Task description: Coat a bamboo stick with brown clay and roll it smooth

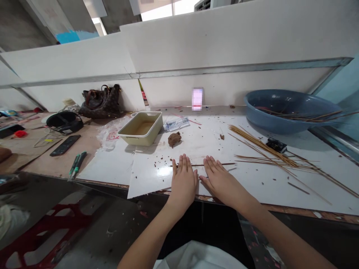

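A thin brown stick [198,165] lies crosswise on the white board [148,179]. My left hand [183,177] rests flat over its left part, fingers stretched out. Flat over the stick's middle is my right hand [217,177], with the fingers extended and the stick's far end poking out to the right. The two thumbs nearly meet. Beyond the left hand sits a brown clay-like lump [174,139], with small brown crumbs scattered around. To the right lies a loose bundle of thin tan sticks [260,144], several of them spread apart.
A cream tub [136,140] with brownish contents stands behind left, beside a clear plastic packet [177,124]. At the back right is a large blue basin [283,126] holding long sticks. A small black object [276,145] touches the bundle. Cutters [77,164], a phone [65,145] and a handbag [102,104] are left.
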`<state>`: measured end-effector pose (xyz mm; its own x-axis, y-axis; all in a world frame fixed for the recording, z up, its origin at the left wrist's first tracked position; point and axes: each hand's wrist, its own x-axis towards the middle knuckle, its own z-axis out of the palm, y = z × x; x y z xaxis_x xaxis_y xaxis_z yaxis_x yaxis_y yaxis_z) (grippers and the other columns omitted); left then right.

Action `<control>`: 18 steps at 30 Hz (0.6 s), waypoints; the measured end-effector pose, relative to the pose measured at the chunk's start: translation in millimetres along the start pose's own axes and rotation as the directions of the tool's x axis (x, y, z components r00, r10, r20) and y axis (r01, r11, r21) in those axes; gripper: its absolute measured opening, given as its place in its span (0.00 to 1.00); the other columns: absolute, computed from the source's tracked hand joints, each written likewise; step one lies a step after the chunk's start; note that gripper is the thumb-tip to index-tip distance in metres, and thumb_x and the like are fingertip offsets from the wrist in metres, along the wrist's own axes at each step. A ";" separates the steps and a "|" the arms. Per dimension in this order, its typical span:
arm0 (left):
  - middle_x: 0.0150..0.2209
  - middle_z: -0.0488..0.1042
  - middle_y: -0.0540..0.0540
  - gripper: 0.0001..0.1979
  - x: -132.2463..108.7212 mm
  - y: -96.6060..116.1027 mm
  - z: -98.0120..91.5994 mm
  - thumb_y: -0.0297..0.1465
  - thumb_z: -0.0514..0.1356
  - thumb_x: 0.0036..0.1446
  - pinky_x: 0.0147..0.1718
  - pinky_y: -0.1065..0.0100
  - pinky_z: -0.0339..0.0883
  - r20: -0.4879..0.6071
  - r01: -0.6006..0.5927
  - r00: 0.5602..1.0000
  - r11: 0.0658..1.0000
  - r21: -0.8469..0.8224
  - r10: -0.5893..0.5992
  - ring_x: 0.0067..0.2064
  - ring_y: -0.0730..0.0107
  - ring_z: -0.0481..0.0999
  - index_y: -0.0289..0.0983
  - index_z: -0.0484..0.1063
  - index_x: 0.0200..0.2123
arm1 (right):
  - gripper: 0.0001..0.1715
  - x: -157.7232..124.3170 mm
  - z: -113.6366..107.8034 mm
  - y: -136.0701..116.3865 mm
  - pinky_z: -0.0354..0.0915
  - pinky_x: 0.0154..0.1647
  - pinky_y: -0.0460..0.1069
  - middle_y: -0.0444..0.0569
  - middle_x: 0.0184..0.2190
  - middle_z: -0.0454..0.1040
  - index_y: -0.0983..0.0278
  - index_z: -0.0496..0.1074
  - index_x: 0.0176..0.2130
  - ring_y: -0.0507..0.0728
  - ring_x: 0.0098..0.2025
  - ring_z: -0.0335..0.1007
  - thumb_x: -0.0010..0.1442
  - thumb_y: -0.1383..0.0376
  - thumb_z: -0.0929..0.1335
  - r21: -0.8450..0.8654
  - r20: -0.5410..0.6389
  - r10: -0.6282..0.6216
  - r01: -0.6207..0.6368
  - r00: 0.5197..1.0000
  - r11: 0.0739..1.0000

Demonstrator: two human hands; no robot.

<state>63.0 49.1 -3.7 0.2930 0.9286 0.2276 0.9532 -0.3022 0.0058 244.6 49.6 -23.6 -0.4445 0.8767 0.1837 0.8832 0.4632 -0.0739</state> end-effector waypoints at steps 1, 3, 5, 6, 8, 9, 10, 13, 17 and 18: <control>0.75 0.58 0.25 0.30 1.5 1.2 -0.3 0.34 0.44 0.78 0.76 0.40 0.49 0.006 0.012 1.000 1.000 0.008 -0.012 0.78 0.45 0.56 0.18 0.60 0.73 | 0.45 0.8 0.9 0.2 0.56 0.77 0.67 0.73 0.75 0.55 0.82 0.57 0.75 0.71 0.79 0.51 0.80 0.48 0.52 0.007 0.002 0.002 -0.002 1.000 1.000; 0.74 0.59 0.25 0.30 -4.5 4.8 -0.6 0.34 0.45 0.78 0.76 0.39 0.49 0.007 0.024 1.000 0.999 0.023 -0.024 0.77 0.45 0.57 0.19 0.61 0.72 | 0.45 -3.8 2.3 -1.9 0.56 0.77 0.67 0.74 0.75 0.55 0.82 0.56 0.75 0.71 0.79 0.50 0.80 0.48 0.53 0.013 -0.013 -0.002 0.002 1.000 1.000; 0.74 0.60 0.26 0.30 -20.3 8.9 -0.7 0.33 0.45 0.77 0.76 0.40 0.50 -0.003 0.011 1.000 0.999 0.037 -0.011 0.77 0.45 0.58 0.19 0.62 0.72 | 0.44 -14.7 3.1 -6.2 0.57 0.77 0.67 0.74 0.75 0.56 0.82 0.57 0.75 0.71 0.78 0.51 0.80 0.49 0.54 0.001 -0.034 -0.011 0.011 0.999 1.000; 0.74 0.61 0.26 0.30 -29.4 10.5 -0.8 0.33 0.45 0.77 0.76 0.41 0.50 -0.009 -0.005 1.000 0.999 0.041 0.005 0.77 0.45 0.58 0.20 0.62 0.72 | 0.44 -20.8 3.1 -8.6 0.58 0.76 0.66 0.74 0.75 0.56 0.82 0.57 0.74 0.72 0.78 0.52 0.80 0.49 0.54 -0.008 -0.038 -0.014 0.014 0.999 1.000; 0.74 0.61 0.27 0.30 -43.5 11.8 -1.4 0.33 0.44 0.77 0.76 0.42 0.50 -0.021 -0.032 0.999 0.999 0.040 0.033 0.77 0.46 0.58 0.20 0.62 0.72 | 0.43 -29.6 1.7 -12.5 0.59 0.76 0.65 0.73 0.74 0.57 0.82 0.59 0.74 0.72 0.77 0.54 0.80 0.51 0.54 -0.019 -0.038 -0.019 0.018 0.999 1.000; 0.74 0.62 0.27 0.30 -46.4 11.4 -1.9 0.32 0.44 0.77 0.76 0.42 0.50 -0.025 -0.040 0.999 0.999 0.035 0.041 0.77 0.47 0.58 0.21 0.62 0.72 | 0.42 -30.7 0.1 -13.4 0.59 0.76 0.65 0.73 0.74 0.58 0.82 0.60 0.73 0.71 0.77 0.55 0.80 0.51 0.53 -0.018 -0.035 -0.018 0.017 0.999 1.000; 0.74 0.62 0.28 0.29 -45.7 10.5 -2.3 0.32 0.43 0.77 0.76 0.42 0.50 -0.025 -0.044 0.999 0.999 0.029 0.044 0.77 0.47 0.58 0.21 0.62 0.72 | 0.42 -29.3 -2.0 -13.6 0.58 0.76 0.65 0.73 0.74 0.58 0.82 0.60 0.73 0.71 0.77 0.55 0.80 0.52 0.53 -0.016 -0.028 -0.015 0.015 0.999 1.000; 0.73 0.62 0.27 0.30 -26.9 6.9 -2.9 0.32 0.43 0.77 0.76 0.40 0.49 -0.008 -0.016 1.000 1.000 0.013 0.016 0.77 0.47 0.58 0.21 0.62 0.72 | 0.42 -13.0 -8.6 -10.7 0.57 0.77 0.64 0.74 0.74 0.57 0.85 0.59 0.73 0.71 0.77 0.54 0.80 0.53 0.53 -0.016 0.020 0.005 -0.005 1.000 1.000; 0.74 0.60 0.26 0.30 -6.6 7.9 -1.4 0.34 0.44 0.77 0.77 0.36 0.43 0.018 0.060 0.998 0.998 0.004 -0.060 0.78 0.43 0.55 0.20 0.61 0.73 | 0.43 2.4 -9.2 -6.7 0.56 0.77 0.65 0.76 0.75 0.54 0.87 0.57 0.73 0.72 0.78 0.53 0.79 0.53 0.55 -0.020 0.052 0.031 -0.030 0.998 0.999; 0.74 0.59 0.26 0.30 -9.0 9.4 -1.0 0.34 0.45 0.77 0.77 0.36 0.43 0.018 0.067 0.998 0.998 0.004 -0.067 0.78 0.43 0.54 0.20 0.61 0.73 | 0.42 0.0 -7.4 -6.9 0.56 0.77 0.66 0.75 0.75 0.54 0.86 0.57 0.73 0.72 0.78 0.53 0.79 0.54 0.55 -0.020 0.040 0.026 -0.025 0.999 0.999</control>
<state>69.2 37.6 -4.8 0.2295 0.9505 0.2094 0.9711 -0.2382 0.0169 239.6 45.4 -15.8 -0.4269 0.8930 0.1421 0.8970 0.4382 -0.0586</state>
